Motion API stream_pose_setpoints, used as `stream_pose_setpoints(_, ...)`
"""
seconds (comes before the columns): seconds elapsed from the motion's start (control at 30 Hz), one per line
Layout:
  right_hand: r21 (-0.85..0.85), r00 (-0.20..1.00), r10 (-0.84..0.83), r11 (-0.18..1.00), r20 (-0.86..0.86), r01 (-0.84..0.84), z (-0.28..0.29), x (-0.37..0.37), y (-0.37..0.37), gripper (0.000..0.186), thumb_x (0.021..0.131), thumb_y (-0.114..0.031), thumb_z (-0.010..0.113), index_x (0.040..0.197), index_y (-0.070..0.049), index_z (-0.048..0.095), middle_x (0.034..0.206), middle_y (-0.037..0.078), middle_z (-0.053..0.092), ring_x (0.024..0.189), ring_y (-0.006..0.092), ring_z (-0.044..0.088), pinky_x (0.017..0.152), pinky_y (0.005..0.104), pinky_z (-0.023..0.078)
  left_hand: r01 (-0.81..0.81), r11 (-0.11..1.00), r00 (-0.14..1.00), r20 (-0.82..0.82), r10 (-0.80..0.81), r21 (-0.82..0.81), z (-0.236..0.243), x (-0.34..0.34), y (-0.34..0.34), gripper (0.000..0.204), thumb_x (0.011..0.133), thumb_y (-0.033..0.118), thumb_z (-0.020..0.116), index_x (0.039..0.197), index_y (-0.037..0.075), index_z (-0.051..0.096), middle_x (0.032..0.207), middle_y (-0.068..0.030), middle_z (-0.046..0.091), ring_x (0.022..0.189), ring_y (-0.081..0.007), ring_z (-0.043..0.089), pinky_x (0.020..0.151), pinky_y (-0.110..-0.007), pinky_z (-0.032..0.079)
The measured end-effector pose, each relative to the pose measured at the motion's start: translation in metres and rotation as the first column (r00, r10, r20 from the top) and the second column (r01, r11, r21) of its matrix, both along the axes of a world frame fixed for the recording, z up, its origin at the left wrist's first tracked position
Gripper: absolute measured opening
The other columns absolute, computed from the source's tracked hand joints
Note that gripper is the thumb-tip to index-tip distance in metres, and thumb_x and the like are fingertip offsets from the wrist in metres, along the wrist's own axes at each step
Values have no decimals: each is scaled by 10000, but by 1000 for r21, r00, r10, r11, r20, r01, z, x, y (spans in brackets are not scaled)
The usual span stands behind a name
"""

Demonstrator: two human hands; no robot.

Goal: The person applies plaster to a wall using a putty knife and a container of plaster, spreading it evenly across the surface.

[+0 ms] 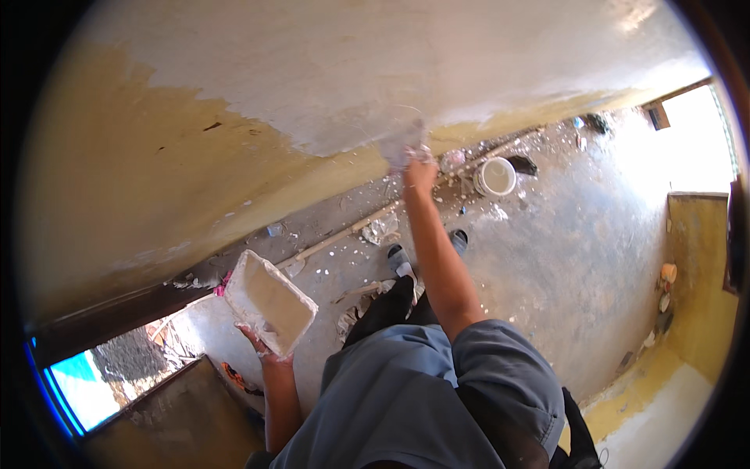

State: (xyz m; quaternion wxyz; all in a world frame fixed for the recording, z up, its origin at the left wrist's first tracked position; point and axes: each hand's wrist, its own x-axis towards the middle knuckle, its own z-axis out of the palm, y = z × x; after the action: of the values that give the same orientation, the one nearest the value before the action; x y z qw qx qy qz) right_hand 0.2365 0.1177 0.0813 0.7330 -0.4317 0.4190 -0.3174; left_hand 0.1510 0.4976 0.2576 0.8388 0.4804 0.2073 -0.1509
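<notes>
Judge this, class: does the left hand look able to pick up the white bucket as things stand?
Probably not: the left hand is holding the white trough, and the white bucket stands on the floor, beyond the right forearm.

Right arm stretched forward, right hand gripping, left hand lower, holding.

No writing can be read anywhere: no label, brand, number or sign shows legibly on the tray at eight o'clock, the white bucket at two o'clock, or the blurred broad blade between twelve and one o'clock.
</notes>
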Motion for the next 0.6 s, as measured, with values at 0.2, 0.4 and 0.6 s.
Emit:
stream_pose_setpoints(0.2,-189,978,-160,973,-130,134,-5,52,-51,188,766,-23,517,944,39,524,871,136,583,722,202,576,616,302,468,14,1000,1000,4,-14,-25,-1,2,0,883,712,659,526,1379,185,196,1364,-56,320,1208,-261,361,983,-448,338)
stream_pose_setpoints(0.4,-154,988,147,979,57,-136,53,2,47,195,740,20,580,927,28,525,779,83,591,728,155,569,675,274,471,-37,998,999,27,38,-47,0,-2,4,869,727,675,478,1378,174,195,1362,-57,319,1207,-251,362,992,-443,328)
stream_pose_setpoints(0.6,459,977,-105,888,187,8,-66,39,-29,250,754,26,542,996,1,483,791,102,556,671,182,564,553,329,488,25,1000,999,23,-25,9,-11,6,13,867,739,707,419,1381,175,186,1363,-51,310,1211,-238,357,999,-435,321)
